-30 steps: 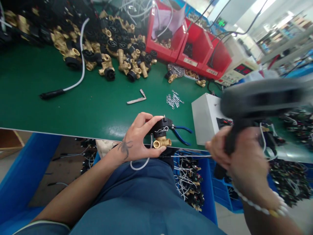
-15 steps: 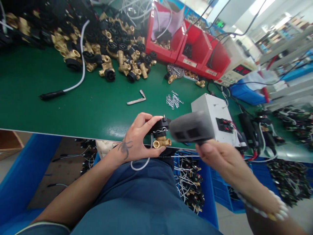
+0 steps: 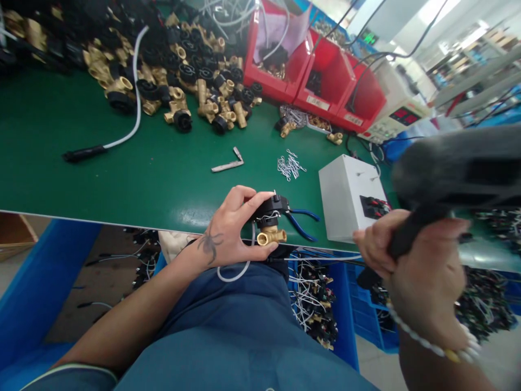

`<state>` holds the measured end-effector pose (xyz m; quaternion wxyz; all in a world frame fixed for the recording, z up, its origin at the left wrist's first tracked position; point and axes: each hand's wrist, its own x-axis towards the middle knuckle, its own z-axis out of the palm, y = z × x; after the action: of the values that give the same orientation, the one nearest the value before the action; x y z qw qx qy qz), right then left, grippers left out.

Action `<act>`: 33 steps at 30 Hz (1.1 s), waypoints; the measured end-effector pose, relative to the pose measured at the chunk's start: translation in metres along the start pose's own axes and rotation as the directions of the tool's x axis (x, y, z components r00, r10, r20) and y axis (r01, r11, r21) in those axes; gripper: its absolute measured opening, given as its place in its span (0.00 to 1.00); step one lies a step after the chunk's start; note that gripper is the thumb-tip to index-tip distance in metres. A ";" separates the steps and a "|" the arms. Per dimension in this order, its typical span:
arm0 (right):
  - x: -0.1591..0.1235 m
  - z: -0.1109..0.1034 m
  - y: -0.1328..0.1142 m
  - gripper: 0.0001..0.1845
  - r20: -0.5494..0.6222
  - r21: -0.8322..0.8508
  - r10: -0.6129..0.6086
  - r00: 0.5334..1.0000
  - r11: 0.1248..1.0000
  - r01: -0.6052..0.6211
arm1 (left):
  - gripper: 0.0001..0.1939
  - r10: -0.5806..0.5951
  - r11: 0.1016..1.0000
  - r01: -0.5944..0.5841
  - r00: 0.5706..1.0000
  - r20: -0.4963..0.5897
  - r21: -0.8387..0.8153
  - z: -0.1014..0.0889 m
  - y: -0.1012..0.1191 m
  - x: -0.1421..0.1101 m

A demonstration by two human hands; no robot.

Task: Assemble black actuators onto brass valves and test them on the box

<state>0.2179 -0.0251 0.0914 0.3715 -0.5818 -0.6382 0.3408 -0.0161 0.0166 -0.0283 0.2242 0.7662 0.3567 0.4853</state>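
Observation:
My left hand grips a brass valve with a black housing on top, thumb below and fingers over the housing, at the table's front edge. A wire clip crosses the black part, and a white cable loops down near my lap. Blue-handled pliers lie right beside the valve, their jaws hidden behind it. My right hand is closed around the black handle of a grey tool with a thick barrel-like head, blurred and partly out of view; its exact kind cannot be told.
Loose wire clips and a bent metal piece lie on the green table. Brass valves crowd the back left, before red bins. A grey box stands right. Below is a blue crate of cabled parts.
My right hand has carried the grey tool from beside the valve up and to the right, uncovering the pliers' blue handles. My left hand and the valve have stayed nearly still.

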 end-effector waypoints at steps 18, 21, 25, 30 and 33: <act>0.028 0.062 0.005 0.06 0.169 -0.323 -0.191 0.967 0.916 0.237 | 0.31 0.052 0.997 -0.050 0.998 -0.022 0.063 0.004 -0.002 -0.001; 0.028 0.063 0.002 0.06 0.172 -0.355 -0.184 0.968 0.905 0.235 | 0.32 0.068 0.995 -0.065 0.997 -0.028 0.071 0.006 -0.003 -0.002; 0.029 0.062 0.006 0.04 0.201 -0.337 -0.218 0.955 0.900 0.276 | 0.30 0.083 0.996 -0.082 0.996 -0.034 0.030 0.007 -0.005 -0.003; 0.037 0.059 0.018 0.04 0.289 -0.273 -0.415 0.862 0.828 0.490 | 0.23 0.030 0.997 -0.029 1.000 0.010 -0.070 0.006 -0.004 -0.001; 0.043 0.052 0.016 0.03 0.352 -0.266 -0.473 0.808 0.777 0.571 | 0.25 -0.024 0.997 0.026 0.999 0.027 -0.076 0.004 -0.002 0.002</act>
<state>0.1784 0.0189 0.0558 0.2503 -0.3865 -0.8702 0.1754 -0.0132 0.0195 -0.0304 0.2639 0.7588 0.3447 0.4856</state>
